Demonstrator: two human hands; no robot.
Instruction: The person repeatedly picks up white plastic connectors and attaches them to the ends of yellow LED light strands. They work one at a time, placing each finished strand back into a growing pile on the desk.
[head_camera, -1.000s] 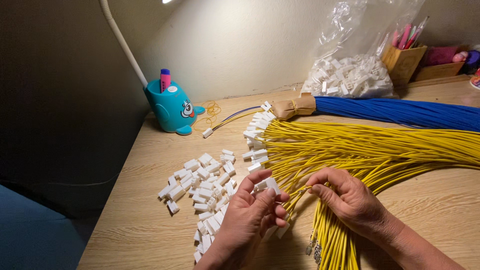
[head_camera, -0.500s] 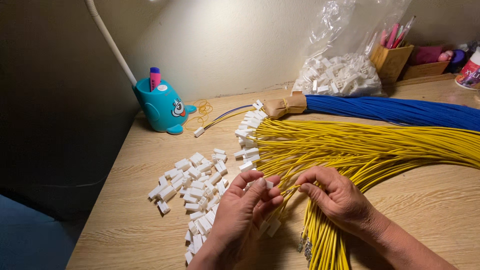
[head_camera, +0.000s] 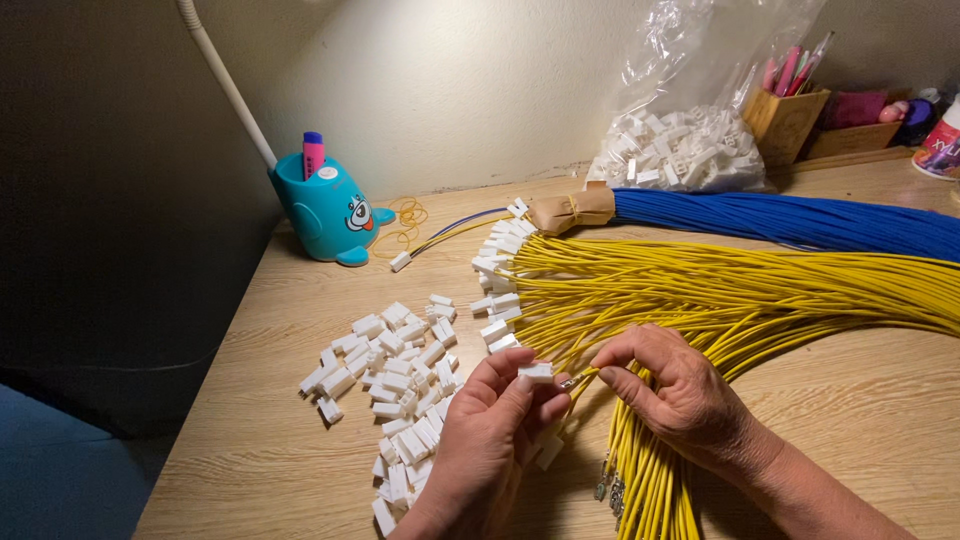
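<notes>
Warm lamplight is falling across a pale wooden desk (head_camera: 300, 440) set against a cream wall, with a dark drop beyond its left edge. At the near edge the left hand (head_camera: 490, 440) is pinching a small white plastic connector (head_camera: 535, 373) between thumb and fingertips, its grip clamped on that housing. Just beside it, the right hand (head_camera: 675, 395) is pinching the end of a yellow wire (head_camera: 588, 378), grip closed on it, and the metal tip is pointing at the connector, almost touching it. That wire is coming out of a thick bundle of yellow wires (head_camera: 760, 290) that is sweeping in from the right and fanning toward the hands; many ends farther back are already wearing white housings. A loose pile of white connectors (head_camera: 390, 370) is lying to the left of the left hand. Behind the yellow bundle, a blue wire bundle (head_camera: 800, 218) is lying with its end wrapped in brown paper. Against the wall, a clear plastic bag (head_camera: 690, 140) is holding more white connectors, and a teal whale-shaped pen holder (head_camera: 325, 210) is standing near the left edge.
</notes>
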